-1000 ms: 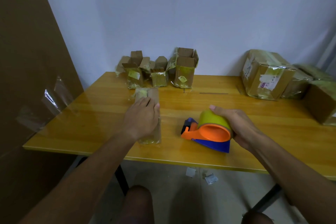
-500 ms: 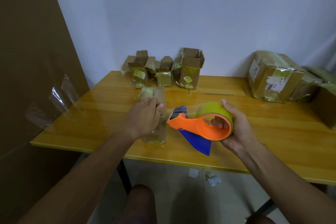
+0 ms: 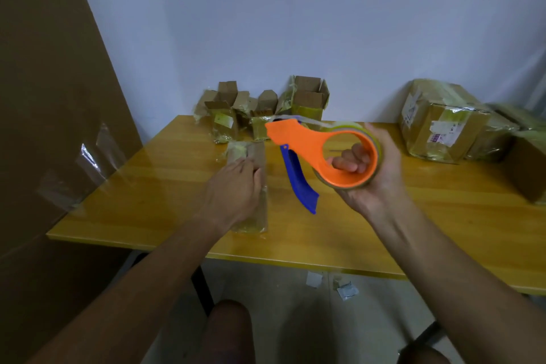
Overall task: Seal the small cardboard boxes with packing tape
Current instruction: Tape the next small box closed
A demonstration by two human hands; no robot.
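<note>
A small flat cardboard box (image 3: 257, 156) wrapped in glossy tape lies lengthwise on the yellow table (image 3: 165, 186). My left hand (image 3: 233, 195) rests palm down on the box and covers its middle. My right hand (image 3: 369, 174) grips the orange and blue tape dispenser (image 3: 298, 142) by its roll of clear tape, fingers curled through the ring. The dispenser is lifted above the table, right of the box, nose pointing up and left. A thin strip of tape trails from its top.
Several small open boxes (image 3: 307, 100) stand at the table's back edge by the wall. Larger taped boxes (image 3: 437, 124) fill the right end. A tall cardboard sheet (image 3: 44, 97) with stuck tape leans at the left. Paper scraps (image 3: 345, 289) lie on the floor.
My right hand picked the dispenser up off the table and raised it, turning its ring toward me. My left hand stayed on the small box.
</note>
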